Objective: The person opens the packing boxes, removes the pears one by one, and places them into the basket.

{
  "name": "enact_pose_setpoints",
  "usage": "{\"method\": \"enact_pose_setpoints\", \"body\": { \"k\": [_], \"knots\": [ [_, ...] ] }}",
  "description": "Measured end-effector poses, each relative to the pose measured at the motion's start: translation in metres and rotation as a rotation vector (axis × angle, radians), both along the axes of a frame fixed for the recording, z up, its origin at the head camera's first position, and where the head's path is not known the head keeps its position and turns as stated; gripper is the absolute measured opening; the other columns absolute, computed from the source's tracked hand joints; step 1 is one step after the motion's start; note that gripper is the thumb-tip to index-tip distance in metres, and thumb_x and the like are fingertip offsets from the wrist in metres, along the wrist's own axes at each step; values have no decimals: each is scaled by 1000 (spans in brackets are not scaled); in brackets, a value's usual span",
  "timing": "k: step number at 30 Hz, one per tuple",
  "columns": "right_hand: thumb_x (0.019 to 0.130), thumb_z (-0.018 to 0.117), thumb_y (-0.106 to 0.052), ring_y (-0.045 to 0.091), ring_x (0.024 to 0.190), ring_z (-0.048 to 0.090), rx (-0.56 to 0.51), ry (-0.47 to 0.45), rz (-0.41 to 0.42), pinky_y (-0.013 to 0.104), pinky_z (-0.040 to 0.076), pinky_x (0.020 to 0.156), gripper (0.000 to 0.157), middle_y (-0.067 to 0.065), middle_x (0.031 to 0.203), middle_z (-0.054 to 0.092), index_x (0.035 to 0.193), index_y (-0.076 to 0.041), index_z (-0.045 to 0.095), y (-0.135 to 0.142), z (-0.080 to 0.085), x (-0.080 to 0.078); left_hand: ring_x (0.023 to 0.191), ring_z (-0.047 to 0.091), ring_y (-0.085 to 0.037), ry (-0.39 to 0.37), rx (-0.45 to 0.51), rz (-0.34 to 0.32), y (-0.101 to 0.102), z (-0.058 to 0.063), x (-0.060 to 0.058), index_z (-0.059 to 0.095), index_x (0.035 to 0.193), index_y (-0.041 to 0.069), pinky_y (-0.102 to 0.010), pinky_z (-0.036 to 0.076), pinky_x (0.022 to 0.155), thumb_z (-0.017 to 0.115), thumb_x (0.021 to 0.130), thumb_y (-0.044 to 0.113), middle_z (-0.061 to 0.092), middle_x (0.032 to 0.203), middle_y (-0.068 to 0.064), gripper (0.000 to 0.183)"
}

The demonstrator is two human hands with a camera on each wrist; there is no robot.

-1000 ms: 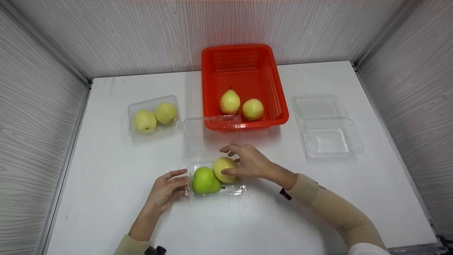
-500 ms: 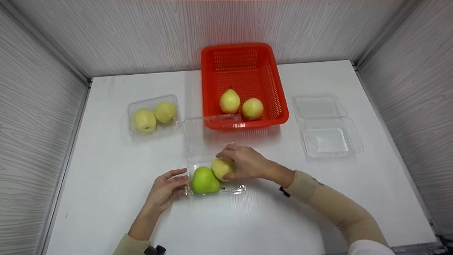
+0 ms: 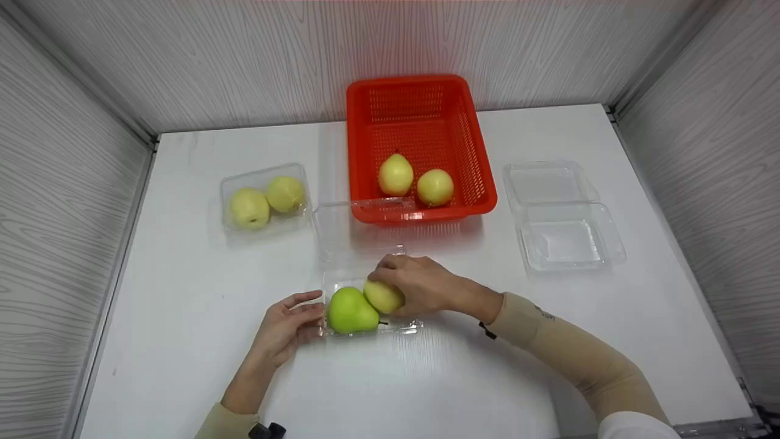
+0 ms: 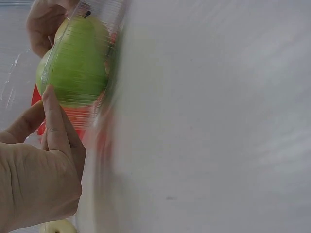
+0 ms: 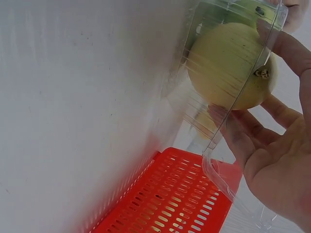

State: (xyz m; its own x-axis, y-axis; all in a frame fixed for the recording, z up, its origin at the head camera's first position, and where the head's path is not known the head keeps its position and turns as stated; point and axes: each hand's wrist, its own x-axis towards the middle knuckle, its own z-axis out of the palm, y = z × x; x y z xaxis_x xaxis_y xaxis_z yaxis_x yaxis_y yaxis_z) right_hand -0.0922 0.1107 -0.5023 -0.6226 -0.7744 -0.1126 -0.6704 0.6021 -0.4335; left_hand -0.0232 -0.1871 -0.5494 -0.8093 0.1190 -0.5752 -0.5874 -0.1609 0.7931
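Observation:
In the head view, an open clear plastic clamshell box (image 3: 405, 327) holds a green pear (image 3: 351, 311) on its left and a pale yellow pear (image 3: 384, 297) on its right. My right hand (image 3: 420, 281) grips the yellow pear from the right, thumb on the near side and fingers over the far side. The right wrist view shows this pear (image 5: 228, 68) behind the ribbed clear wall, between thumb and fingers. My left hand (image 3: 286, 326) rests its fairly straight fingertips against the box's left wall. In the left wrist view, a fingertip (image 4: 50, 94) touches the wall below the green pear (image 4: 80, 63).
A red basket (image 3: 478, 152) with two yellow pears (image 3: 396, 175) stands at the back; the box's raised lid (image 3: 335, 231) overlaps its front edge. To the left, another clear box (image 3: 268, 174) contains two yellow pears (image 3: 250, 208). An open clear clamshell (image 3: 567, 241) lies at the right.
My right hand has closed in around the yellow pear, which has shifted slightly left and pressed up to the green pear. The left hand has stayed in place.

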Motion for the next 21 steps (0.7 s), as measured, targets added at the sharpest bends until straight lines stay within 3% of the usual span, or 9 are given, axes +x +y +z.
{"method": "enact_pose_setpoints", "body": {
  "k": [10, 21],
  "knots": [
    [85, 85, -41, 23, 124, 63, 3, 33, 15, 42, 64, 92, 59, 3, 132, 66, 137, -21, 65, 2, -3, 0, 76, 75, -9, -3, -20, 14, 1, 0, 0, 57, 140, -4, -22, 66, 67, 71, 96, -2, 75, 94, 0, 47],
    [82, 88, -40, 24, 129, 62, -71, 13, 5, 45, 62, 99, 66, 3, 136, 66, 140, -20, 64, 9, 8, -2, 78, 76, -10, -2, -35, 21, 2, 0, -1, 58, 139, -3, -23, 66, 67, 73, 96, 1, 76, 94, 1, 45]
  ]
}}
